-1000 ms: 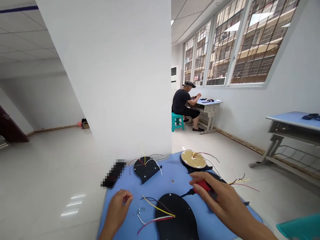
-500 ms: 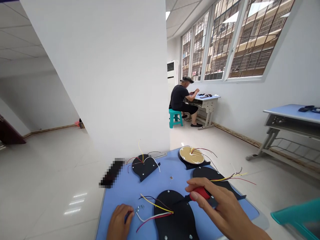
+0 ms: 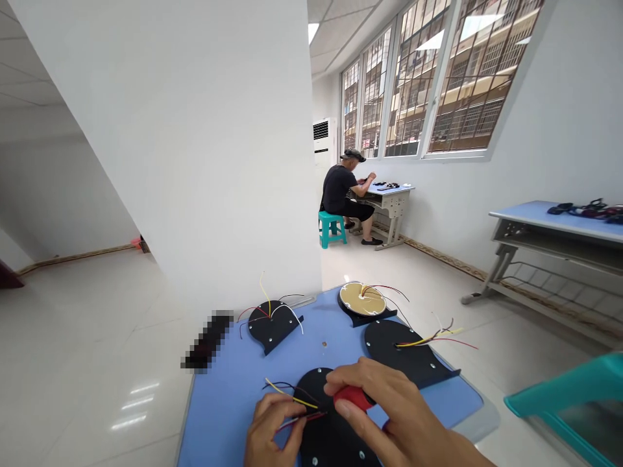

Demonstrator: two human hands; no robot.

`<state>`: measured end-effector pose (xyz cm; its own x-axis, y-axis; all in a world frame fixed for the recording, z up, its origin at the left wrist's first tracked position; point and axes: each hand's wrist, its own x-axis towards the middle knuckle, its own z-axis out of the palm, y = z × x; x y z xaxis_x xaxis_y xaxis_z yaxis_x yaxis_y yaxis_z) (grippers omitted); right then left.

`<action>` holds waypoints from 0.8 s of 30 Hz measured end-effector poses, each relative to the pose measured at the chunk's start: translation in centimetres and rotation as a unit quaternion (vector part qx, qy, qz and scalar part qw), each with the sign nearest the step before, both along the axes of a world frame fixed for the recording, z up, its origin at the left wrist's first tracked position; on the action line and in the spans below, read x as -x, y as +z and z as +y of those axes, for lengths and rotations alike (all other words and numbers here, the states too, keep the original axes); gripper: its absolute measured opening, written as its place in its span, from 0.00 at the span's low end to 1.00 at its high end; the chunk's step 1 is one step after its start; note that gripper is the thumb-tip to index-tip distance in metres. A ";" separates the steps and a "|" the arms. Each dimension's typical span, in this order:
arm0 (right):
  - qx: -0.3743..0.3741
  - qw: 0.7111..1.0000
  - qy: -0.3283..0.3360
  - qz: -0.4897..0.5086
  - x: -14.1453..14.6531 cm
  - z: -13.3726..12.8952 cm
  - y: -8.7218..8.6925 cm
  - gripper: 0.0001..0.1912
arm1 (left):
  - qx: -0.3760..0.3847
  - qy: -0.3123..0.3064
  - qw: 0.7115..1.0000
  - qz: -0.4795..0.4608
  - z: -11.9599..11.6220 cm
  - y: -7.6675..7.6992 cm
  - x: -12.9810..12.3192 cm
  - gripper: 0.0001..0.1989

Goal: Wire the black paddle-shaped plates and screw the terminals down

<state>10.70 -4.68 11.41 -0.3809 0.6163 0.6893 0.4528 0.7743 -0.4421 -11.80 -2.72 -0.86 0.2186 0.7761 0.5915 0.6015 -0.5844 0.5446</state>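
My right hand (image 3: 384, 415) grips the red handle of a screwdriver (image 3: 351, 397) above the nearest black plate (image 3: 335, 438). The tool's tip is hidden behind my fingers. My left hand (image 3: 275, 428) is at the plate's left side, thumb and fingers pinched around the red and white wires (image 3: 316, 415) that come from its middle. Whether anything else is between those fingertips I cannot tell. A yellow wire (image 3: 292, 396) and dark wires run out just above my left fingers. Bright screw heads (image 3: 362, 455) show near the plate's edge.
More black wired plates lie on the blue table: one at the back left (image 3: 272, 327), one at right (image 3: 413, 357), and one with a gold disc (image 3: 363, 298). A teal stool (image 3: 574, 395) stands at right. Beyond, a person (image 3: 341, 188) sits working at another desk.
My left hand has moved right, from the table beside the small screws to the wires. My right hand with the screwdriver has shifted left over the plate. The view has turned slightly right.
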 end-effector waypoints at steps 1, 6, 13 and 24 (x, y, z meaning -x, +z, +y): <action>-0.005 1.000 0.001 -0.003 0.0 0.0 0.0 0.06 | -0.013 -0.006 1.000 0.009 0.0 0.1 -0.1 0.05; -0.026 0.999 -0.014 -0.021 -0.1 -0.1 0.1 0.09 | -0.074 -0.012 0.996 0.054 0.1 0.3 -0.4 0.08; -0.039 0.998 -0.022 -0.033 -0.7 -0.2 0.0 0.09 | -0.123 -0.015 0.989 0.085 0.6 -0.1 -0.6 0.10; 0.137 0.985 0.022 -0.099 -3.2 -0.5 2.0 0.11 | -0.122 -0.036 0.990 0.068 1.7 2.1 -3.5 0.10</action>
